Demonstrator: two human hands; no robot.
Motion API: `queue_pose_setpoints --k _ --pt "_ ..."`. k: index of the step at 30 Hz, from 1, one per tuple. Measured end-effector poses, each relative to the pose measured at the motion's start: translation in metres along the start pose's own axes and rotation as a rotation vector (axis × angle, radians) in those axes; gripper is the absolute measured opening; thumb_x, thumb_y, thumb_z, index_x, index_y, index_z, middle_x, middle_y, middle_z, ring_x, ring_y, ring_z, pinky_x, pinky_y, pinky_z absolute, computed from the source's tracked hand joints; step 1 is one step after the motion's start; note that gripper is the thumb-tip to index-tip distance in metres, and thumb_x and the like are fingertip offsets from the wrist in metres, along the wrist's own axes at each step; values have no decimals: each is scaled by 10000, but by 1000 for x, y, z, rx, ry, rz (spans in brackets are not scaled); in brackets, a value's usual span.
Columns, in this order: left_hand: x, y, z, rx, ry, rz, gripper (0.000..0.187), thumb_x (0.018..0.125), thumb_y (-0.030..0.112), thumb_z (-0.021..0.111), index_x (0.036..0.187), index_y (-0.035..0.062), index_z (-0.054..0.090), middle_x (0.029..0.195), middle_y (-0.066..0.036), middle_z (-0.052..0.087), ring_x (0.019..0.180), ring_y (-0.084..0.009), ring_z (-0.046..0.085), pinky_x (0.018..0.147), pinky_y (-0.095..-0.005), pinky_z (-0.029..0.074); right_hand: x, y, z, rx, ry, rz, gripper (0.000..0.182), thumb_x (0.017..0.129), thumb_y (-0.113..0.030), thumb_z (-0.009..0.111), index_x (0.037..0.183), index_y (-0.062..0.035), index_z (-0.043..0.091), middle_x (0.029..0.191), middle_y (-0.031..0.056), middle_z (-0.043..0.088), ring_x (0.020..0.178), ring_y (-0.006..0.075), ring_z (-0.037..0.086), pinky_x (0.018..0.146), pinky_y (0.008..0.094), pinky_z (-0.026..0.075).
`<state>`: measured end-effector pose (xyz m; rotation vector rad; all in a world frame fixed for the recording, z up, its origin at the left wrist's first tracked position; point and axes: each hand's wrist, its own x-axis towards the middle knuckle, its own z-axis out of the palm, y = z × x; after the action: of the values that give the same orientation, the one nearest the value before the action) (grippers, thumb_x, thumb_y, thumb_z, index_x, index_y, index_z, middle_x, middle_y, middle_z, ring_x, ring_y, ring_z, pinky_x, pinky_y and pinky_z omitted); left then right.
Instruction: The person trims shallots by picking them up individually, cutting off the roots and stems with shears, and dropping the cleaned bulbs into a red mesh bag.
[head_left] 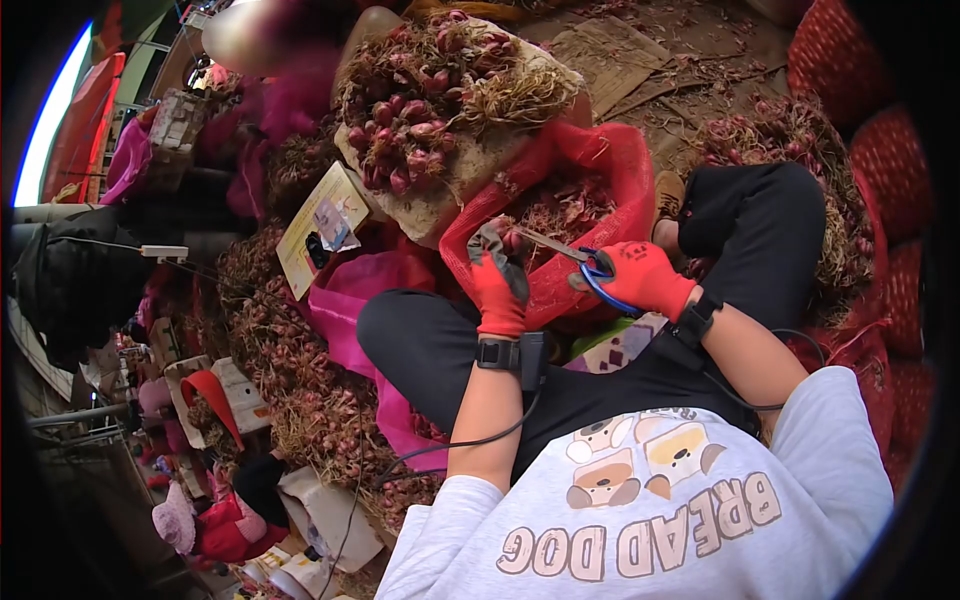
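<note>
My left hand (499,285), in a red glove with dark grey fingertips, is closed around a small shallot (513,239). In my right hand (645,280), also red-gloved, is a pair of scissors (553,243) with blue handles. The blades point left, with their tips right at the shallot. Both hands are over the near rim of an open red mesh bag (632,160), which holds loose shallots and dry trimmings (570,208). Just beyond the bag, bunches of shallots (405,130) with dried stalks and roots lie heaped on a pale sack (400,212).
More shallots (300,370) are piled along the left, beside pink mesh (345,305) and a yellow board (325,228). Stuffed red sacks (838,55) line the right edge. A person in red (225,525) is at lower left. Cables run from both my wrists.
</note>
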<state>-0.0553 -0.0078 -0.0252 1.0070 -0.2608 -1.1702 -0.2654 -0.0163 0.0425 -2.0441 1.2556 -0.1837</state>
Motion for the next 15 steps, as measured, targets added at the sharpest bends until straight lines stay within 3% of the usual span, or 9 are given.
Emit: queue_pose_setpoints --k 5,12,15 --pt "-5 0 3 2 22 -45 215 945 277 537 1026 79 549 916 -13 560 791 -93 539 738 -248 508 3 5 3 -31 36 1 617 781 -680 508 726 -83 652 703 177 633 720 342 630 664 435 477" --pt "-3 -2 0 -251 -144 -162 216 929 306 561 971 94 561 872 6 562 738 -100 540 731 -253 498 2 7 0 -23 18 24 634 780 -681 508 664 -73 643 693 184 625 724 349 625 666 433 476" --pt "-5 3 1 -309 -159 -212 207 928 307 560 954 101 560 854 6 564 723 -101 543 731 -257 496 6 16 8 74 -26 23 629 777 -672 528 640 -68 638 652 163 619 679 313 635 646 411 474"
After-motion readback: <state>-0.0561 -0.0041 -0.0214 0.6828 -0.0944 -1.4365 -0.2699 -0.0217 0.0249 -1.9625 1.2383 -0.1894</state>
